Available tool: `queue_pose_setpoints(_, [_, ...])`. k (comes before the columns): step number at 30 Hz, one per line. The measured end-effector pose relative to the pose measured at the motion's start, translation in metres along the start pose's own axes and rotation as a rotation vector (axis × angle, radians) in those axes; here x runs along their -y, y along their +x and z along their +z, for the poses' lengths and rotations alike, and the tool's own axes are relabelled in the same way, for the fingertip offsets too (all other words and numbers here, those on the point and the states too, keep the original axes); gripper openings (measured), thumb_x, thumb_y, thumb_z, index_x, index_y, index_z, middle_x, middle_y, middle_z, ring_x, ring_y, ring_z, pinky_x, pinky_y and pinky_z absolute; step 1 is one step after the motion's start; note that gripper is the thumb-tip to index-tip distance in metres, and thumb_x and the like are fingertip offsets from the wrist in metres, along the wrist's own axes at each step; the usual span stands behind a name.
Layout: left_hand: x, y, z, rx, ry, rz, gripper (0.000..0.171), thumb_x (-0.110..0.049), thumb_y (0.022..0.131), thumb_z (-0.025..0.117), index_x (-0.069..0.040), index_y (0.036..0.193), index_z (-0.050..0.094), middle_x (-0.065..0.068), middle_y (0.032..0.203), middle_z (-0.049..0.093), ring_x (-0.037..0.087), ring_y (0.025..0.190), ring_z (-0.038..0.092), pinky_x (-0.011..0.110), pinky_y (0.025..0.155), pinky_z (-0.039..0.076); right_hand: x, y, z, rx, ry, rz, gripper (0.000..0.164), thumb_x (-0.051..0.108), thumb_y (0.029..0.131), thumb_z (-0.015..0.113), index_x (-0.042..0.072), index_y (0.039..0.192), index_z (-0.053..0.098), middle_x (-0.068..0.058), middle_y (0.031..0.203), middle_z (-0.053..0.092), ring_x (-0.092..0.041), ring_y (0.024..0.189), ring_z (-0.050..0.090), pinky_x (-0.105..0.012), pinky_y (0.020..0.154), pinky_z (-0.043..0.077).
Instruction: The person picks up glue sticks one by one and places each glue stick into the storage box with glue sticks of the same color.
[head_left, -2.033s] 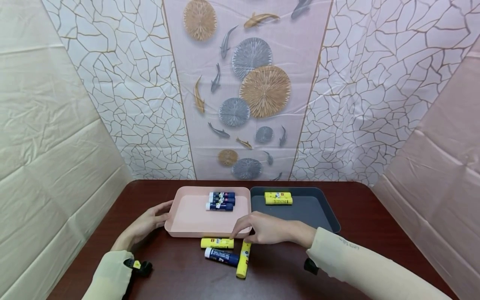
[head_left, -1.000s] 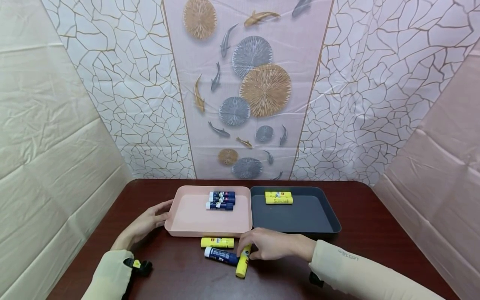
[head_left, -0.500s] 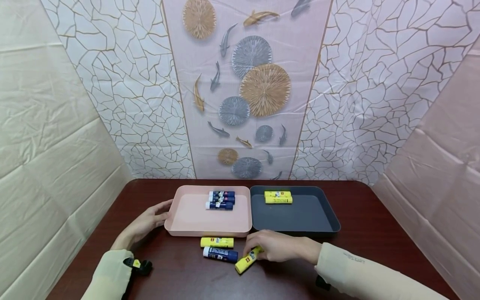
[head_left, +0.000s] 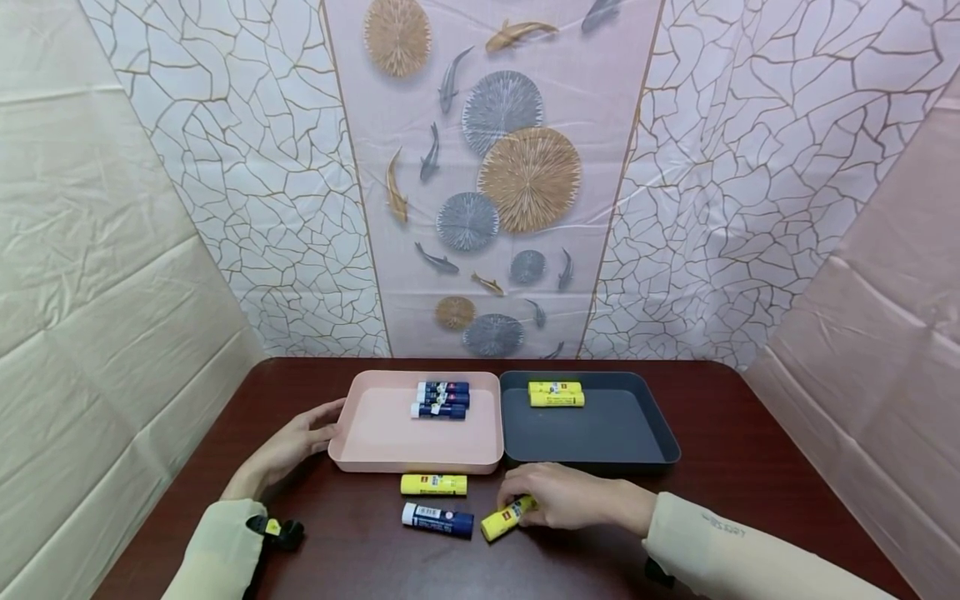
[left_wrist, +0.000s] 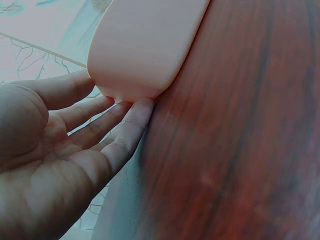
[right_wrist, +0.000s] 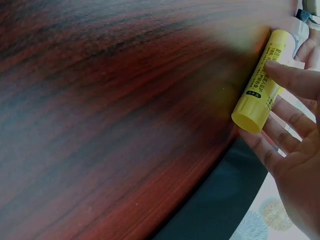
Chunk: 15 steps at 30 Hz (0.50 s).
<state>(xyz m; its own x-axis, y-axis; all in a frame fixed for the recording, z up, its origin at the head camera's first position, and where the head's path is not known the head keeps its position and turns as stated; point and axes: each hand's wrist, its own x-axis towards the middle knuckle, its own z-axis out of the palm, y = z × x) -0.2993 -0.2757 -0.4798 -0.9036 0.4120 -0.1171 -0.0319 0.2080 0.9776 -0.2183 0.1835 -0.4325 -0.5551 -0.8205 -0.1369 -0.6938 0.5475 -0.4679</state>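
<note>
The right hand (head_left: 555,493) is grasping the held yellow stick (head_left: 508,518) between thumb and fingers, at 7 o'clock from the grey tray (head_left: 600,437). Contact between this stick and the table (head_left: 337,542) is not showing clearly. The left hand (head_left: 300,442) is touching the 9 o'clock end of the pink tray (head_left: 378,433) with extended fingers, not clenching. A white-capped navy stick (head_left: 438,520) is lying at 9 o'clock, just beside the held one; a loose yellow stick (head_left: 433,485) is lying at its 12 o'clock. Three navy sticks (head_left: 442,401) are occupying the pink tray's 1 o'clock area; two yellow sticks (head_left: 557,401) are occupying the grey tray's 10 o'clock area.
</note>
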Motion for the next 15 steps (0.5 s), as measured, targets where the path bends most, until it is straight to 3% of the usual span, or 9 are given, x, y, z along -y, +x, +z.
queue_pose_setpoints(15, [0.0000, 0.0000, -0.0002, 0.003, -0.010, -0.006, 0.067, -0.014, 0.108, 0.056, -0.001, 0.164, 0.022, 0.025, 0.168, 0.021, 0.037, 0.142, 0.045, 0.030, 0.105, 0.051, -0.0006, 0.0020, 0.0006, -0.012, 0.027, 0.029, 0.030, 0.010, 0.095, 0.076, 0.028, 0.118, 0.072, 0.017, 0.116, 0.066, 0.001, 0.102, 0.058, -0.028, 0.093, 0.054])
